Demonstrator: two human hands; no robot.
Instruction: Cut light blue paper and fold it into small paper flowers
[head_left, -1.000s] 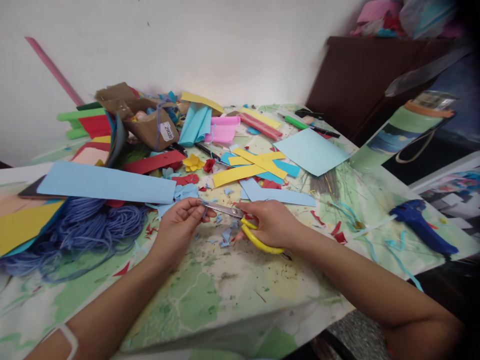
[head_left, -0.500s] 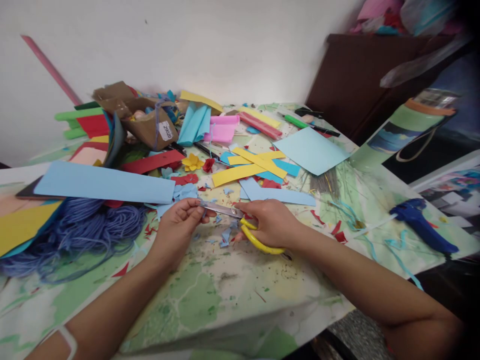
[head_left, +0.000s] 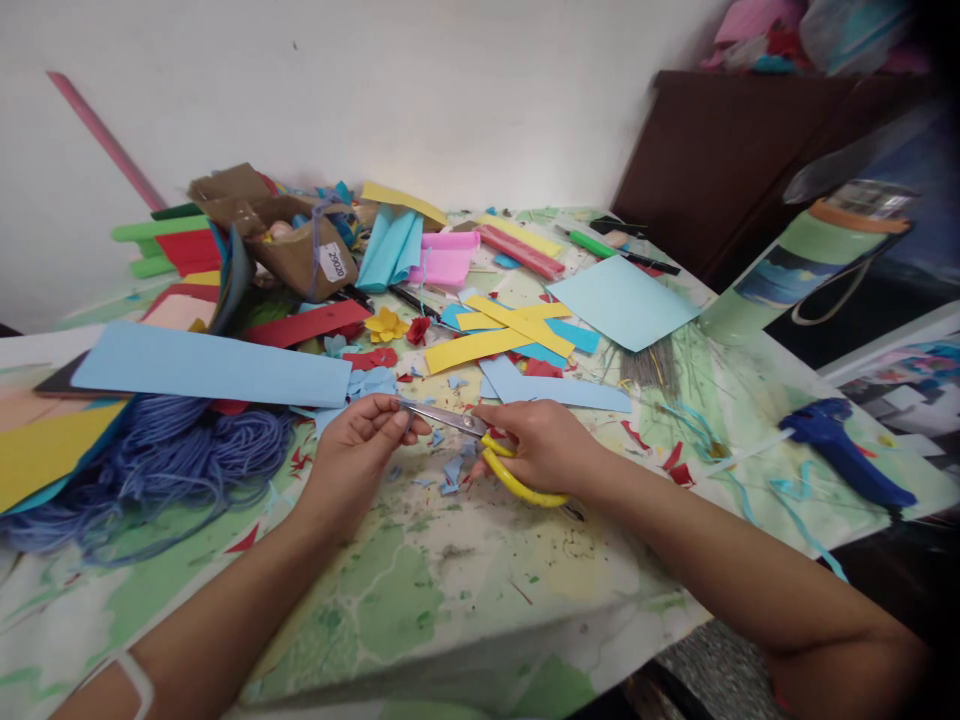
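Scissors [head_left: 499, 468] with yellow handles sit in the right hand [head_left: 544, 450], which is closed around them; the fingers hide part of the handles and the pivot. The metal blades [head_left: 442, 418] point toward 9 o'clock and look together, with no clear gap between them. The left hand [head_left: 352, 450] is just beside the blade tips, its fingers [head_left: 394, 425] pinched together. A thin blue sliver may be there, but it is too small to make out, so I cannot tell whether they hold anything.

Blue scraps [head_left: 454, 470] lie on the table cover [head_left: 420, 610] just below the blades, and its map print is dotted with fine paper bits. A long blue sheet [head_left: 210, 365] lies at 10 o'clock, above a heap of blue yarn [head_left: 150, 470] that runs under the paper at its edge. Crossed yellow strips [head_left: 499, 330] sit at 12 o'clock, partly over other blue and red pieces. A cardboard box [head_left: 296, 255] at 11 o'clock is crammed with paper and partly hidden. A pale blue square [head_left: 622, 303] lies at 1 o'clock, and a blue glue gun [head_left: 844, 455] at 3 o'clock.
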